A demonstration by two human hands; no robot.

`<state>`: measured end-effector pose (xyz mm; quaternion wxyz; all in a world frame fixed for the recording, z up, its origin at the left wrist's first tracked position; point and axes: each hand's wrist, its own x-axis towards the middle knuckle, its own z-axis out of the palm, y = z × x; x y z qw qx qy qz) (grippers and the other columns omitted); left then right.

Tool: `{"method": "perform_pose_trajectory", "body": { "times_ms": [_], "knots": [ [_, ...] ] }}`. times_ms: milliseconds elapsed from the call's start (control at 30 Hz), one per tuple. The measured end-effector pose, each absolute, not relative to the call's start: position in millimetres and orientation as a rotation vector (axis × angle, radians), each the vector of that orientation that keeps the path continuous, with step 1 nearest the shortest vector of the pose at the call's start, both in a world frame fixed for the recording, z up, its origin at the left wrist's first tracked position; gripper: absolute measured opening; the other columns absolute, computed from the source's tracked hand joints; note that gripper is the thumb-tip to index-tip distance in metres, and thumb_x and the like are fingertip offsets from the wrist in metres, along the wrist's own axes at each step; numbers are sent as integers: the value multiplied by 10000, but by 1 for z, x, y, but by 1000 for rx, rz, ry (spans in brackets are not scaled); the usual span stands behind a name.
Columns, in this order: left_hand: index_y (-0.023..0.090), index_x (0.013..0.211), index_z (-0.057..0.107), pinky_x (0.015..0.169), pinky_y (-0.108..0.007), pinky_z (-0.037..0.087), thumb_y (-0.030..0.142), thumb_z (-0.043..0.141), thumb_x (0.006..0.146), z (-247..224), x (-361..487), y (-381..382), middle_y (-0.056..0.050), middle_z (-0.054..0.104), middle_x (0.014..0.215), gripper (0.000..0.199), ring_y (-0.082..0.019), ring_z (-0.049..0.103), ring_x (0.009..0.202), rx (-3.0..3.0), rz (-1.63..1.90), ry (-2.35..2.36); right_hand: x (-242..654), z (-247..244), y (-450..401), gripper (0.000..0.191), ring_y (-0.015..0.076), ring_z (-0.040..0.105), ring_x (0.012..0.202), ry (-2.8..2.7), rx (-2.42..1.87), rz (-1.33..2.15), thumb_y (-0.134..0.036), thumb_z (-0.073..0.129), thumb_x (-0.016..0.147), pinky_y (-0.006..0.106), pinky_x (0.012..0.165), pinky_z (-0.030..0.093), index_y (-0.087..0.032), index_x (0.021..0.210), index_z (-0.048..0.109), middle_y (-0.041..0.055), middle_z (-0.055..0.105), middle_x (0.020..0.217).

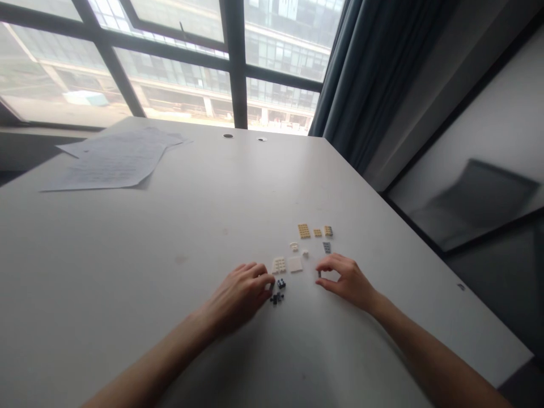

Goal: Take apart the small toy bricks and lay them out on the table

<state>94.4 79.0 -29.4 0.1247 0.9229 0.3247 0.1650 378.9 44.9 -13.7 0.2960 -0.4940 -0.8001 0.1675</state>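
Observation:
My left hand (249,292) is closed in a pinch on a small dark piece, beside a dark blue studded brick (281,283) and a cluster of dark pieces (277,298). My right hand (345,279) pinches a small grey piece (319,273) between thumb and index finger. Between the hands and a little farther away lie a white studded plate (279,264) and a smooth white square (294,264). Small white pieces (294,246) sit beyond them. A grey studded piece (327,247) is just past my right hand.
Farther back lie a yellow studded plate (303,230), a small yellow piece (317,232) and a yellow and grey brick (328,230). Printed papers (114,161) rest at the back left of the white table (204,198). A dark curtain (374,73) hangs beyond its right edge.

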Motion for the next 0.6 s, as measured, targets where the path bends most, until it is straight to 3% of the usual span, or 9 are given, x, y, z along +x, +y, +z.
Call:
{"method": "perform_pose_trajectory", "body": {
  "times_ms": [267,600],
  "knots": [
    [224,935,643,764,-313,449,292,569,877,-8,107,102,-49,643,941,116,-182,583,845,2689,515,920,442,-31,53,165,163,599,692,-1858,-1715,492,-254,654,740,305,670,508,-176,884,669,31,670,814],
    [262,946,673,735,-292,444,275,544,893,-13,106,103,-39,637,894,140,-162,567,802,2707,421,791,439,-41,52,169,163,589,716,-1861,-1609,482,-242,657,764,308,688,504,-195,927,670,34,653,849]
  ]
}}
